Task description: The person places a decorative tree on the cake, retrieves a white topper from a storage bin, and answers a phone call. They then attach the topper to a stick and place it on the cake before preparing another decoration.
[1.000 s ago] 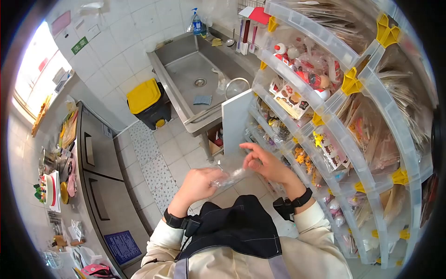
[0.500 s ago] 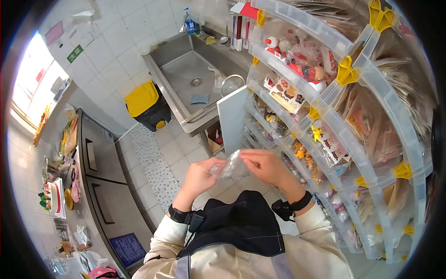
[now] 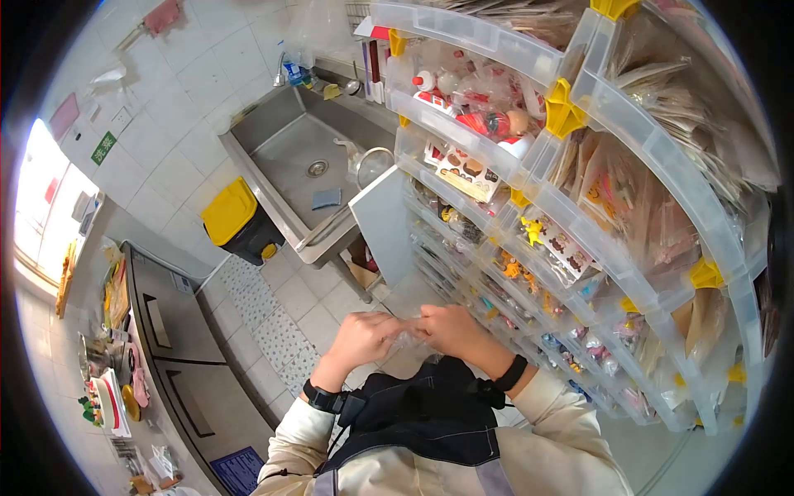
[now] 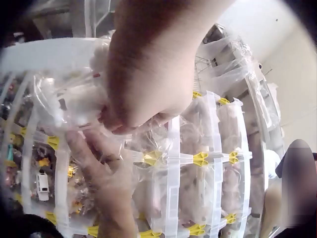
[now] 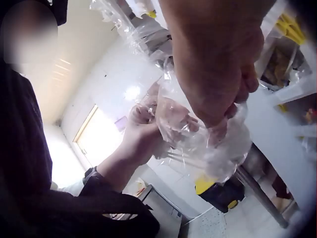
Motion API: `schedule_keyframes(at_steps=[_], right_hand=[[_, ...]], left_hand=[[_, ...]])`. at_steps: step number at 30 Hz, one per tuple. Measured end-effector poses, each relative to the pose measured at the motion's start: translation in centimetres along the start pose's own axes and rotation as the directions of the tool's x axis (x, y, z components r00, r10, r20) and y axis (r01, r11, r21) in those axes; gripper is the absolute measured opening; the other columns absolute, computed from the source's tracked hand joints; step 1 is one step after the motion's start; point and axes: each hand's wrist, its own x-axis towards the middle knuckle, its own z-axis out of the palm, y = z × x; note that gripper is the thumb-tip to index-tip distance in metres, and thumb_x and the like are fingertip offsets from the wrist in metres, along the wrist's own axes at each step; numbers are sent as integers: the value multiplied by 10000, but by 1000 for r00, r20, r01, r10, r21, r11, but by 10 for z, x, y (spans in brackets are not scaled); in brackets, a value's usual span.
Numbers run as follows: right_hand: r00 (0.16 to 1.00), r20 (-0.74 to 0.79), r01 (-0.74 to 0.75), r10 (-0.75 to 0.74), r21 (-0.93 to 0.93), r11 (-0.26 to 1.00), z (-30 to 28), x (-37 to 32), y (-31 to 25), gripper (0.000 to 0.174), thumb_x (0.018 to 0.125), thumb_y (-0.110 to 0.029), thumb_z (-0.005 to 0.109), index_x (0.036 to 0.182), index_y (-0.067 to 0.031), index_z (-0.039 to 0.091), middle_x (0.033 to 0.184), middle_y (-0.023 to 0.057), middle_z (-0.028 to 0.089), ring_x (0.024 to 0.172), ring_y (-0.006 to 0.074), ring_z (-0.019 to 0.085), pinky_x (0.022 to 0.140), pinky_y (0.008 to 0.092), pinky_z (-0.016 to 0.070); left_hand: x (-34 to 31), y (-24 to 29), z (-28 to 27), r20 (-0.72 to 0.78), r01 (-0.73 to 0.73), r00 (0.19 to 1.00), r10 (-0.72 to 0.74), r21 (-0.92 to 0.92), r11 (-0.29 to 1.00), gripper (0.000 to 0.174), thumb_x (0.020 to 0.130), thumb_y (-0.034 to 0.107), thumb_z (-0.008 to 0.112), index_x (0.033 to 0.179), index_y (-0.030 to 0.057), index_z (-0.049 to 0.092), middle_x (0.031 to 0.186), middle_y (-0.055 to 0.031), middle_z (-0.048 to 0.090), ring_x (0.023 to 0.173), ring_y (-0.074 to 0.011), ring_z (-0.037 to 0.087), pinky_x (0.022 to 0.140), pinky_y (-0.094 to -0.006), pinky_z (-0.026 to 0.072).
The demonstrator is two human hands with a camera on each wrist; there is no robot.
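While the left hand (image 3: pixel 357 339) and right hand (image 3: pixel 455 335) both pinch the clear bag (image 5: pixel 230 153), fingers clamped on it, neither is nearer; it lies between them, bulging away from the apron (image 3: pixel 422 405), long axis unclear.

Walled off on the right, near the right hand (image 3: pixel 453 335), by stacked clear plastic bins (image 3: pixel 471 35) with yellow clips (image 3: pixel 565 109). Partly screened toward the far steel sink (image 3: pixel 285 169) by an upright white panel (image 3: pixel 385 215). Filled between the right hand and the left hand (image 3: pixel 360 337) by a crinkled clear plastic bag (image 5: pixel 225 153). Passable to the left, above the tiled floor (image 3: pixel 318 326), as far as the grey two-door cabinet (image 3: pixel 211 393). Narrowed at the far left by a yellow-lidded black trash can (image 3: pixel 240 223).
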Motion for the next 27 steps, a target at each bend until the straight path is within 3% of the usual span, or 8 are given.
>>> schedule_keyframes(at_steps=[5, 13, 16, 18, 19, 21, 22, 27], right_hand=[[869, -471, 14, 153, 332, 943, 6, -5, 3, 44, 757, -115, 604, 786, -104, 636, 689, 71, 503, 616, 259, 544, 521, 368, 421], [681, -682, 40, 266, 397, 917, -18, -50, -8, 182, 707, 24, 626, 822, -115, 653, 712, 36, 451, 619, 196, 461, 585, 277, 368], [550, -776, 42, 309, 395, 918, -34, -65, -11, 270, 684, 75, 618, 854, -130, 662, 750, 35, 441, 646, 179, 445, 601, 263, 361], [485, -840, -12, 243, 272, 962, -37, -77, -8, 314, 674, 88, 602, 877, -143, 664, 761, 37, 446, 647, 183, 459, 581, 268, 373], [473, -847, -26, 242, 261, 965, -33, -87, -3, 314, 674, 88, 602, 877, -143, 664, 761, 37, 446, 647, 183, 459, 581, 268, 373], [603, -758, -160, 249, 190, 969, -17, -112, 5, 298, 672, 69, 604, 880, -136, 662, 755, 43, 460, 626, 192, 475, 537, 279, 379], [644, -720, -192, 260, 177, 965, -10, -125, 7, 274, 667, 50, 610, 872, -124, 662, 765, 55, 501, 612, 211, 515, 514, 301, 408], [575, -673, -362, 466, 302, 882, 11, -164, -12, 168, 687, 39, 618, 817, -63, 652, 727, 74, 580, 561, 213, 577, 499, 286, 457]], left_hand=[[17, 6, -3, -23, 39, 999, -41, -67, 997, 198, 683, 65, 640, 877, 106, 642, 786, -65, 642, 707, -256, 619, 612, -318, 495], [32, -11, 7, 134, 124, 985, -106, -132, 983, 165, 740, 86, 627, 904, 101, 629, 838, -87, 635, 749, -240, 625, 649, -318, 495], [46, -53, 45, -54, 224, 966, -253, -312, 923, 120, 786, 99, 606, 903, 75, 621, 835, -68, 646, 757, -195, 628, 642, -305, 493], [60, -94, 70, 37, 442, 783, -621, -737, 512, 124, 832, 140, 576, 919, 55, 599, 823, -49, 633, 737, -165, 609, 644, -292, 488], [73, -100, 71, 43, 432, 796, -604, -740, 516, 124, 832, 140, 576, 919, 55, 599, 823, -49, 633, 737, -165, 609, 644, -292, 488], [98, -109, 75, 284, 265, 701, -655, -955, -131, 172, 871, 182, 527, 966, 45, 566, 828, -36, 611, 726, -166, 594, 644, -291, 486], [105, -119, 84, 330, 200, 676, -659, -943, -267, 182, 885, 189, 497, 985, 45, 545, 847, -46, 597, 755, -170, 587, 683, -285, 486], [157, -145, 150, 269, 56, 778, -568, -930, -363, 205, 918, 174, 436, 1019, 20, 527, 932, -67, 592, 835, -179, 574, 764, -305, 479]])
